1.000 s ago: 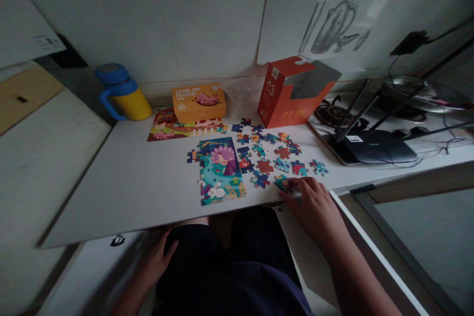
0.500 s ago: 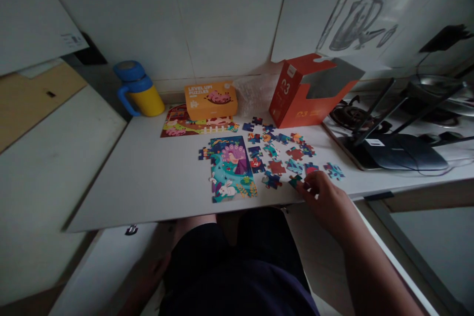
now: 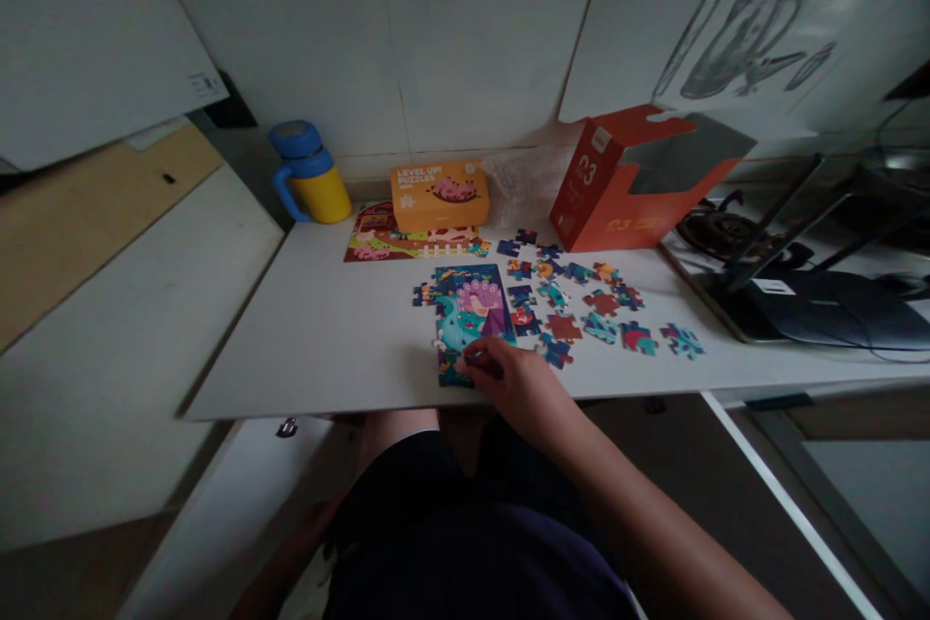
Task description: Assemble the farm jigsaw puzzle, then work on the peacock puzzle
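My right hand [image 3: 512,380] rests over the near end of a partly built peacock puzzle [image 3: 471,310] on the white tabletop [image 3: 326,339]. Its fingers are curled and pinched at the puzzle's lower edge, and a small piece seems to be under them, though I cannot make it out. Several loose puzzle pieces [image 3: 592,305] lie scattered to the right of the puzzle. My left hand [image 3: 301,542] hangs low beside my left thigh, below the table edge. It is dark and mostly hidden, and its fingers do not show.
At the back stand a blue and yellow mug [image 3: 312,174], an orange puzzle box [image 3: 438,196] on a finished puzzle [image 3: 385,242], a clear plastic bag [image 3: 523,184] and an open red box [image 3: 639,179]. A stove with a black device [image 3: 821,305] is on the right.
My right hand left the loose pieces on the right and moved left to the near edge of the peacock puzzle. The view has shifted left, so everything sits further right in the frame.
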A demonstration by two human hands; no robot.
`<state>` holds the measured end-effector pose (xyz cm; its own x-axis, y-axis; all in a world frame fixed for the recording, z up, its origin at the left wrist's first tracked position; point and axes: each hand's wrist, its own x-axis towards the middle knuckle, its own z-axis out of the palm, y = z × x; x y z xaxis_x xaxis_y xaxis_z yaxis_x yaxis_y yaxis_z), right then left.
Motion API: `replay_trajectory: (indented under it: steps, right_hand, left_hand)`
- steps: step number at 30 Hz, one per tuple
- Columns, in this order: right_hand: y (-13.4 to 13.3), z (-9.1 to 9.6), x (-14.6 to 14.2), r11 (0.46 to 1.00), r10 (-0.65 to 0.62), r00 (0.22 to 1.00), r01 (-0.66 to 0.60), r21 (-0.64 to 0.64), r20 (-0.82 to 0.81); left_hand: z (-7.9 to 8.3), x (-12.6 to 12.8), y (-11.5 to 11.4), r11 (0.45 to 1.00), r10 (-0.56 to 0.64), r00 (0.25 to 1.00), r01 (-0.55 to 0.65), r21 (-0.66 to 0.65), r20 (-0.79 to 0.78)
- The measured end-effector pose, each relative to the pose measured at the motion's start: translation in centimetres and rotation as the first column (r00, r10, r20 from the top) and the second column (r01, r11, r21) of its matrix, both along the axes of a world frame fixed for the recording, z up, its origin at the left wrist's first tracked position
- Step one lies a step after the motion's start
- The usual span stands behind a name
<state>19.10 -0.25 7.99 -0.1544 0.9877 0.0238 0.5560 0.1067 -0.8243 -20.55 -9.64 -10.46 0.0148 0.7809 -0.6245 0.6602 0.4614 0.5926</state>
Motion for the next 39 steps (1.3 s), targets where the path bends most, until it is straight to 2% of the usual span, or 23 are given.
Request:
replay_trajectory:
  steps: [2,4,6,9,10,12,15,17,19,22,26,31,39]
  right_hand:
    - [0.8,-0.2,-1.2,0.999,0.035,0.998,-0.035,0.001,-0.043]
    - [1.4,-0.6,-2.2,0.999,0.048,0.996,-0.048,0.004,-0.072]
    - [1.7,-1.1,-2.7,0.999,0.044,0.997,-0.043,0.019,-0.065]
    - [1.7,-1.5,-2.8,0.997,0.017,1.0,-0.018,0.076,0.016]
    - [1.5,-1.7,-2.5,0.993,-0.003,0.999,-0.003,0.119,0.052]
    - [1.1,-2.1,-1.7,0.966,-0.073,0.987,0.034,0.257,0.142]
    - [0.6,-2.8,0.1,0.892,-0.19,0.936,0.039,0.45,0.296]
    - [0.3,-3.4,1.1,0.878,-0.202,0.905,-0.002,0.479,0.375]
    - [0.2,-3.9,1.8,0.881,-0.157,0.891,-0.068,0.467,0.426]
    - [0.1,-4.2,2.1,0.881,-0.101,0.88,-0.138,0.453,0.465]
    - [0.0,-3.9,2.0,0.881,-0.093,0.877,-0.147,0.449,0.471]
    - [0.0,-3.6,1.9,0.885,-0.099,0.868,-0.146,0.441,0.486]
    - [-0.1,-3.8,1.9,0.892,-0.106,0.858,-0.142,0.43,0.503]
  left_hand:
    - [-0.4,-0.6,0.8,0.994,0.064,0.997,-0.059,0.096,-0.053]
    - [-0.2,-0.4,1.6,0.976,0.07,0.995,-0.053,0.211,-0.075]
    - [1.0,0.9,2.2,0.953,-0.036,0.997,0.054,0.297,-0.063]
    - [4.9,4.5,2.8,0.862,-0.306,0.95,0.306,0.404,-0.067]
    - [6.5,5.9,3.0,0.807,-0.371,0.925,0.364,0.465,-0.081]
    - [9.9,8.5,3.8,0.645,-0.461,0.878,0.432,0.63,-0.131]
    - [13.9,11.2,6.1,0.372,-0.443,0.862,0.425,0.825,-0.244]
    - [15.6,12.3,8.1,0.269,-0.411,0.86,0.431,0.861,-0.302]
    - [16.5,13.0,10.0,0.209,-0.414,0.841,0.459,0.863,-0.348]
    - [16.8,13.7,12.3,0.16,-0.474,0.782,0.529,0.834,-0.405]
    - [15.8,14.2,13.6,0.141,-0.552,0.728,0.562,0.815,-0.407]
    - [14.8,14.4,13.5,0.144,-0.528,0.744,0.553,0.82,-0.409]
    - [15.1,14.6,13.3,0.143,-0.497,0.76,0.547,0.825,-0.418]
